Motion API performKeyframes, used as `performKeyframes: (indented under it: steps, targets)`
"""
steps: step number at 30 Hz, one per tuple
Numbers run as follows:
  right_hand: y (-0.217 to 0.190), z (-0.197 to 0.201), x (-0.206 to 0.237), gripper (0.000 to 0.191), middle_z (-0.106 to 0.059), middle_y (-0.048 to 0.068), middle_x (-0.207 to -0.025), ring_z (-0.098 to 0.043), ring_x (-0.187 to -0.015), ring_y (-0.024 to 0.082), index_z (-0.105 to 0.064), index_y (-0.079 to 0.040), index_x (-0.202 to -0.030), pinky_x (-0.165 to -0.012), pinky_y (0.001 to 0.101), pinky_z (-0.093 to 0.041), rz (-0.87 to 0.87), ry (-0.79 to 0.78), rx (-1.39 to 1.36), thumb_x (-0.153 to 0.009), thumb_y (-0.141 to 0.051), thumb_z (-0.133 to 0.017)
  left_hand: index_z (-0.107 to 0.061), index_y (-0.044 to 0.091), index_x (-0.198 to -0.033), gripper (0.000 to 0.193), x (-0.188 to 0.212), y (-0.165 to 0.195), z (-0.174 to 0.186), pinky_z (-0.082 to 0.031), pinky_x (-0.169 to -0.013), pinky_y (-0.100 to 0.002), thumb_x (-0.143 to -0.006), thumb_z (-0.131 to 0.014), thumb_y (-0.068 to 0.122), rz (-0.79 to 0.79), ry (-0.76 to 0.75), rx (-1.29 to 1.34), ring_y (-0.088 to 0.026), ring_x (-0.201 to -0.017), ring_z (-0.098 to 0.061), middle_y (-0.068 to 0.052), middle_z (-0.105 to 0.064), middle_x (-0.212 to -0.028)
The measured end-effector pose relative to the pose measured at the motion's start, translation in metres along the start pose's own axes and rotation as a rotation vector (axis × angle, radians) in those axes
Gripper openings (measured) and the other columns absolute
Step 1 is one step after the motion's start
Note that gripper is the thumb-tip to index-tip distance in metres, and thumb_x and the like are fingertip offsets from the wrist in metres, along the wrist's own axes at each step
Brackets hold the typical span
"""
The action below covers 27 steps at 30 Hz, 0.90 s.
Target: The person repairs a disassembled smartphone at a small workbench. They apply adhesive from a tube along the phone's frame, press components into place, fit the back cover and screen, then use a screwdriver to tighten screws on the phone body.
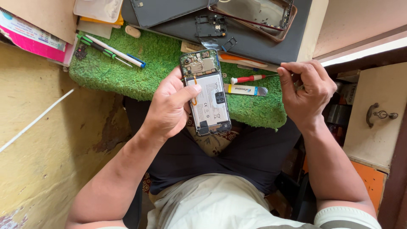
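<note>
Lay opened, back cover off, the phone (206, 92), battery and circuit board bared, over the near edge of the green turf mat (152, 68), its lower end past the mat and above the lap. Gripped from its left side by the left hand (169, 106): thumb laid across the battery face, fingers curled shut underneath, out of sight. Held well apart to the right, the right hand (306, 91), fingers pinched closed on something thin at the fingertips, too small to make out for certain. Rested on the mat between phone and right hand: a red-handled screwdriver (248, 79) and, just below it, a flat yellow-and-white pry tool (245, 89). Farther left on the mat, a green-handled screwdriver (98, 47) beside a white pen (115, 51). Above, on a dark board, a phone frame (258, 15) and small black parts (210, 25).
</note>
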State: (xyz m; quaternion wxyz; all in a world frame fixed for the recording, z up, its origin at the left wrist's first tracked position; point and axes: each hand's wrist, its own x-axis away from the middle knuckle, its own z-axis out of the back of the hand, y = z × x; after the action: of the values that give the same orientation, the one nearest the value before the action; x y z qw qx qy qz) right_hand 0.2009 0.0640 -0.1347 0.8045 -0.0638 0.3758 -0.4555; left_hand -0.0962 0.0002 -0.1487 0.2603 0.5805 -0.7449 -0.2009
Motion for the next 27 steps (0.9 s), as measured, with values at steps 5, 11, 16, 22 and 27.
performKeyframes:
  steps: [5,11,16,22,27]
  targets:
    - [-0.0018,-0.0020,-0.0006,0.011,-0.071,0.010,-0.092,-0.067,-0.076,0.015,-0.076,0.000,-0.105,-0.066,0.0251,-0.050,0.011,0.011,-0.024,-0.109,-0.006,-0.085,-0.050,-0.006,-0.138,0.038,-0.0018,-0.0003,0.0008,-0.056,-0.105,-0.043,-0.100,-0.053,-0.007,0.059,-0.025,0.070,-0.025,-0.115,-0.069,-0.018,-0.067,-0.127]
    - [-0.0005,-0.0004,0.0003,0.013,-0.071,0.009,-0.091,-0.066,-0.076,0.014,-0.076,-0.001,-0.105,-0.066,0.0249,-0.050,0.021,0.025,0.007,-0.111,-0.008,-0.086,-0.048,-0.004,-0.140,0.040,-0.0017,-0.0055,0.0018,-0.055,-0.106,-0.044,-0.100,-0.052,-0.007,0.091,-0.032,0.100,-0.025,-0.117,-0.068,-0.018,-0.066,-0.129]
    - [0.0039,0.0019,0.0003,0.016,-0.071,0.010,-0.091,-0.064,-0.074,0.015,-0.077,0.000,-0.104,-0.064,0.0249,-0.048,0.004,0.047,-0.004,-0.111,-0.010,-0.087,-0.046,-0.003,-0.141,0.042,-0.0024,-0.0055,0.0007,-0.056,-0.105,-0.046,-0.100,-0.053,-0.004,0.088,-0.035,0.096,-0.026,-0.117,-0.068,-0.019,-0.065,-0.130]
    - [0.0048,0.0001,0.0005,0.015,-0.071,0.009,-0.091,-0.064,-0.074,0.014,-0.076,0.000,-0.105,-0.065,0.0247,-0.048,-0.008,0.039,-0.022,-0.112,-0.010,-0.086,-0.044,-0.003,-0.141,0.045,0.0002,-0.0059,-0.0056,-0.057,-0.105,-0.046,-0.098,-0.055,-0.003,0.048,-0.072,0.045,-0.027,-0.117,-0.069,-0.021,-0.064,-0.129]
    - [0.0042,-0.0012,0.0001,0.013,-0.071,0.009,-0.091,-0.065,-0.075,0.015,-0.077,-0.001,-0.105,-0.065,0.0254,-0.049,0.005,0.032,-0.006,-0.111,-0.009,-0.086,-0.049,-0.004,-0.140,0.039,-0.0020,-0.0060,-0.0063,-0.058,-0.101,-0.048,-0.103,-0.053,0.008,0.048,-0.092,0.101,-0.032,-0.112,-0.070,-0.023,-0.067,-0.126]
